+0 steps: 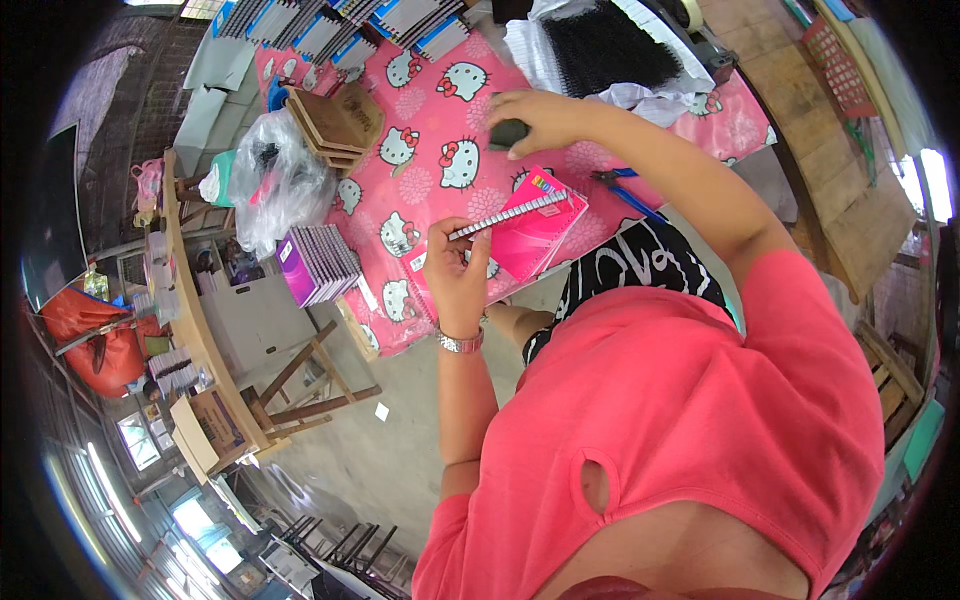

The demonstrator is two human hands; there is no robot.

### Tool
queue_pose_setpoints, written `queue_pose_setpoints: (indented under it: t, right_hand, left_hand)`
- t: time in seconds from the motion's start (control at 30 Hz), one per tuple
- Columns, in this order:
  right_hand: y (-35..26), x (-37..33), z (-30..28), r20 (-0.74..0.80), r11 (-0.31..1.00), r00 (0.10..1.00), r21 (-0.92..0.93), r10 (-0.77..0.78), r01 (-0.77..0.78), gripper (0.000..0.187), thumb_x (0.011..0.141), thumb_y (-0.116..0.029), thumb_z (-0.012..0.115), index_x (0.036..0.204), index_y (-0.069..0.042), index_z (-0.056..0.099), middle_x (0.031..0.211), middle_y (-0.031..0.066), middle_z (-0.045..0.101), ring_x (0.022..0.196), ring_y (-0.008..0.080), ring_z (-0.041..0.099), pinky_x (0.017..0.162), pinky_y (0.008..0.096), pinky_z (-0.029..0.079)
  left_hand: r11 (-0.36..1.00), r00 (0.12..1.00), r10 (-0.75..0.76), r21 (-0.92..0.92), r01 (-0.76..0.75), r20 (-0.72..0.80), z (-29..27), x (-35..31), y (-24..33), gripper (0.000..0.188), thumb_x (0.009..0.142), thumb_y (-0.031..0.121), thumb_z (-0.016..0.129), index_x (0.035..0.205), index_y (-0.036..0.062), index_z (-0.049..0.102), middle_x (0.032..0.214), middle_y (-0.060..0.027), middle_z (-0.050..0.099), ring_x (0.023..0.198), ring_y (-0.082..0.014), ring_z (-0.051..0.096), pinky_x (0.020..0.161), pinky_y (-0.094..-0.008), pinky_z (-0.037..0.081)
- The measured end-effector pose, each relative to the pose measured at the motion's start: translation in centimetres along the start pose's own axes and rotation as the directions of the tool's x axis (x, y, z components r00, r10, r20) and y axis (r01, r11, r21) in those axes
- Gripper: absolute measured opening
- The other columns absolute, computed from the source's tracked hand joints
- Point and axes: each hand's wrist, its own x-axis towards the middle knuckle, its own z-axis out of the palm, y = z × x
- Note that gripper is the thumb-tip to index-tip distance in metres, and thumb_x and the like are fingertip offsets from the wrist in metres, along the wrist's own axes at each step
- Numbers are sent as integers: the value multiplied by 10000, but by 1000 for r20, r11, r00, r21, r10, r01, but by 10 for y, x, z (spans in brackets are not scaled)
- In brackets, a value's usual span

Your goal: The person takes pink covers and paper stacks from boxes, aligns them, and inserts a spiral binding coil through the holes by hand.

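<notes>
The left hand (452,262) is nearest, wearing a wristwatch (460,343), its fingers pinching the end of a white spiral binding (508,214) on a pink notebook (537,228) that lies at the near edge of the bench (440,120). Farther in, the right hand (535,118) is closed over a small dark object (508,133) resting on the pink patterned cloth. Blue-handled pliers (622,187) lie just beside the notebook.

Grey concrete floor (400,470) beneath wooden trestle table (200,330).
</notes>
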Motion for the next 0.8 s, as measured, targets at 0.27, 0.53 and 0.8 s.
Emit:
queue_pose_setpoints:
  t: [0.27,0.53,0.8]
  right_hand:
    - [-75,-144,24,-345,778,878,-425,333,-462,472,830,-259,696,1247,-80,565,1208,168,578,1145,351,545,952,424,446]
    - [-99,-150,19,-498,903,789,-28,359,-429,516,834,-244,695,1287,-47,548,1192,159,589,1125,334,550,969,453,435]
    - [-171,-70,30,-296,999,955,-14,29,-35,526,799,-338,705,1241,-76,593,1118,93,612,1021,294,566,937,417,449]
  left_hand:
    - [995,987,-102,-1,103,-122,-3,-24,-17,243,939,10,596,1166,-16,513,965,-73,606,736,-138,660,623,-228,489]
    - [998,979,68,26,-65,-190,7,-25,-17,201,963,52,581,1135,-44,541,908,-81,616,749,-158,687,624,-223,491]
    - [996,981,77,-24,-83,-176,6,-23,-21,215,926,-73,543,1137,-52,576,951,-78,647,848,-118,645,674,-221,503]
